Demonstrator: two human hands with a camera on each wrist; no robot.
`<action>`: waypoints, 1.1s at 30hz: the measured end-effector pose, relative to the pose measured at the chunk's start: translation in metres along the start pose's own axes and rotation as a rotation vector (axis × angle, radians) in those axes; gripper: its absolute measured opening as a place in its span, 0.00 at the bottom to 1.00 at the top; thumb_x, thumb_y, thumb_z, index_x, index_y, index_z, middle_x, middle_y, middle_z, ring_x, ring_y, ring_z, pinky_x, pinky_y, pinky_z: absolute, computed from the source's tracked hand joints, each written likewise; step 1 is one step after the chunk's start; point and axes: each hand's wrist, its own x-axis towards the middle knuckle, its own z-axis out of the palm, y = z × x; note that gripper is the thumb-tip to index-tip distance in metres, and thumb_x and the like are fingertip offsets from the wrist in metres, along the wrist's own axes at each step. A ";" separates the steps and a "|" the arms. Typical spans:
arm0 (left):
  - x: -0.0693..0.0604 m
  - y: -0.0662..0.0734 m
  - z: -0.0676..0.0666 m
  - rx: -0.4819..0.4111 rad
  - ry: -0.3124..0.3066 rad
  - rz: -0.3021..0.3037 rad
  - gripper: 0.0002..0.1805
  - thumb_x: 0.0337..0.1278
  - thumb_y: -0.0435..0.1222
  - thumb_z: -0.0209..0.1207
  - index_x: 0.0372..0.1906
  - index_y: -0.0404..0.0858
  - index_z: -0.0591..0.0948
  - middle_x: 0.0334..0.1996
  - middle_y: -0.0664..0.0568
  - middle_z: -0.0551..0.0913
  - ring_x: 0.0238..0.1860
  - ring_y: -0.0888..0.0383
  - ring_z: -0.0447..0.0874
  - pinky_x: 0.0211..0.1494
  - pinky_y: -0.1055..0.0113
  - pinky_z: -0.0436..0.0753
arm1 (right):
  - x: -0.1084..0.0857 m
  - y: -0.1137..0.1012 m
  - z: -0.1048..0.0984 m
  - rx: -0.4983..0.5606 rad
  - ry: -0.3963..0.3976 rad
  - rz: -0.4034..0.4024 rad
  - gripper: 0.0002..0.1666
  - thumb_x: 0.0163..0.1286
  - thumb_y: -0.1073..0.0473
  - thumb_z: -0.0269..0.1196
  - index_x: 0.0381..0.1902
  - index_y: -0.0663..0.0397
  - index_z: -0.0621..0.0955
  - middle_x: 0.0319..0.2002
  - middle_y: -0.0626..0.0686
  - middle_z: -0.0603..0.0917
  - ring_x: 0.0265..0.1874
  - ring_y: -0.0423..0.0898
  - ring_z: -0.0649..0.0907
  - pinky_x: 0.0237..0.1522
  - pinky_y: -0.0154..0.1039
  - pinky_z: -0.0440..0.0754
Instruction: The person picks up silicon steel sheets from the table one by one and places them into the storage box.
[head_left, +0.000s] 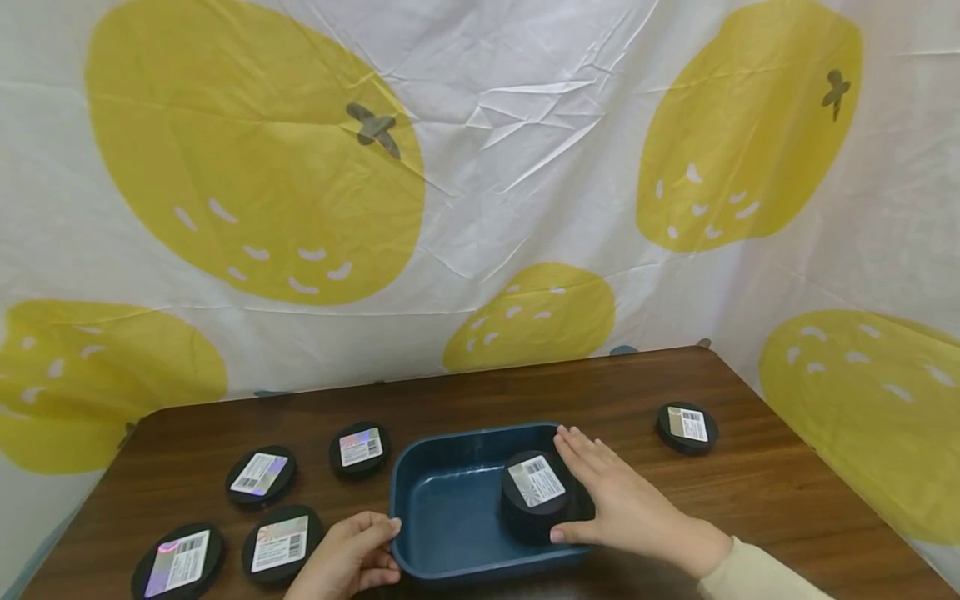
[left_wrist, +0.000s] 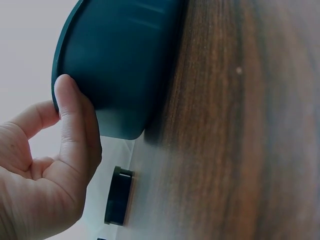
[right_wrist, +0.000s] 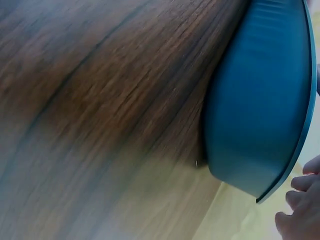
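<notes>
A dark blue rectangular tray [head_left: 446, 517] with rounded corners stands at the front of the table. My left hand [head_left: 352, 550] pinches the tray's left rim between thumb and fingers, close up in the left wrist view. Inside the tray, toward its right end, sits a black round case [head_left: 534, 492] with a white label; its dark side looks tall, and I cannot tell if several are stacked. Over the tray's right end spreads my right hand [head_left: 622, 500], fingers extended and thumb apart, beside the case. Whether it touches the case is hidden.
Flat black round cases with labels lie left of the tray, including one near the back [head_left: 360, 450] and one at the front [head_left: 178, 562]. Another case [head_left: 687, 427] lies at the right. A white cloth with yellow fruit shapes [head_left: 517, 167] hangs behind the brown wooden table [head_left: 480, 396].
</notes>
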 end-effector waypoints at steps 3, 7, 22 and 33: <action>0.000 0.000 0.000 0.002 0.004 0.004 0.06 0.61 0.38 0.54 0.33 0.38 0.74 0.23 0.53 0.76 0.24 0.63 0.78 0.32 0.71 0.82 | -0.003 0.003 0.000 -0.061 0.005 -0.018 0.61 0.51 0.30 0.64 0.69 0.65 0.58 0.70 0.61 0.56 0.70 0.56 0.55 0.67 0.56 0.54; 0.000 0.001 0.000 0.002 0.005 0.005 0.06 0.61 0.38 0.54 0.33 0.39 0.74 0.23 0.53 0.76 0.24 0.63 0.78 0.32 0.71 0.82 | -0.008 0.008 0.003 -0.095 0.004 -0.008 0.64 0.49 0.24 0.60 0.69 0.65 0.58 0.71 0.60 0.55 0.70 0.55 0.54 0.68 0.54 0.52; -0.001 0.003 0.003 0.015 0.036 0.007 0.06 0.61 0.37 0.54 0.32 0.39 0.74 0.23 0.54 0.76 0.24 0.63 0.78 0.32 0.70 0.82 | -0.026 0.020 0.000 -0.096 0.008 0.038 0.66 0.48 0.22 0.58 0.69 0.66 0.57 0.71 0.60 0.55 0.69 0.55 0.56 0.65 0.23 0.28; 0.000 0.000 0.003 0.003 0.020 0.008 0.05 0.62 0.37 0.52 0.31 0.40 0.73 0.23 0.53 0.76 0.24 0.63 0.77 0.32 0.71 0.82 | -0.040 0.031 0.001 -0.183 0.069 0.029 0.56 0.54 0.25 0.56 0.69 0.59 0.61 0.69 0.60 0.59 0.69 0.55 0.58 0.66 0.26 0.28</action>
